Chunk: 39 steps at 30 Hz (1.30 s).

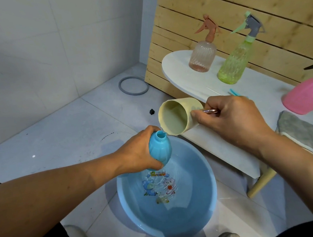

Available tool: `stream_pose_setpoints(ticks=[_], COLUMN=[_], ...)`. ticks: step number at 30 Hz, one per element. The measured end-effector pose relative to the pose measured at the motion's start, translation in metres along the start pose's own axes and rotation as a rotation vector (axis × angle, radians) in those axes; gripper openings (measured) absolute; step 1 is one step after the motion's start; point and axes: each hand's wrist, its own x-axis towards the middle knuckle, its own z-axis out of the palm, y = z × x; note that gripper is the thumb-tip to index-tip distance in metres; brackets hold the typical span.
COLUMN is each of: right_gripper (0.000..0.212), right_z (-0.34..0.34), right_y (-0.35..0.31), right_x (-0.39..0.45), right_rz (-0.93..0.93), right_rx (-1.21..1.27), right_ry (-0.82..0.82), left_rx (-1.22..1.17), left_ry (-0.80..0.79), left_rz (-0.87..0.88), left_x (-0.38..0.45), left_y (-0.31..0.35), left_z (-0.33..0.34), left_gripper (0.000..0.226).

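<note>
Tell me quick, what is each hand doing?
Left hand: closed around the blue bottle, held over the blue basin.
Right hand: closed on the handle of the beige cup, tipping it toward the bottle's mouth.

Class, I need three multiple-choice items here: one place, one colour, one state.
1. Where is the blue bottle held? A. over the basin B. on a shelf C. in a sink
2. What colour is the cup? A. red B. beige C. black
3. How is the cup held? A. upright B. tipped toward the bottle C. upside down
1 A: the left hand grips it above the basin. 2 B: its wall is pale beige. 3 B: the right hand tilts its rim to the bottle's mouth.
</note>
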Motion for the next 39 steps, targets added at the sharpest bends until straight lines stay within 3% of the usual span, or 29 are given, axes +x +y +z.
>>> stream_pose_setpoints(ticks=[25,28,33,39], right_gripper=[0.050,0.048,0.047,0.036], right_z=[0.003,0.003,0.008,0.028], right_y=[0.000,-0.001,0.016,0.041], right_x=[-0.002,-0.001,0.008,0.012], right_rz=[-0.143,-0.041,0.255,0.504], right_rx=[-0.113,-0.015,0.454,0.644], right_ry=[0.054,0.007,-0.145,-0.332], left_rx=[-0.038,-0.026,-0.038,-0.063], left_ry=[-0.006,-0.002,-0.002,0.013], left_rz=[-0.024,-0.021,-0.018,-0.025], left_x=[0.000,0.000,0.000,0.002], left_y=[0.002,0.002,0.001,0.002], left_z=[0.000,0.000,0.000,0.001], left_gripper=[0.091,0.092,0.086,0.083])
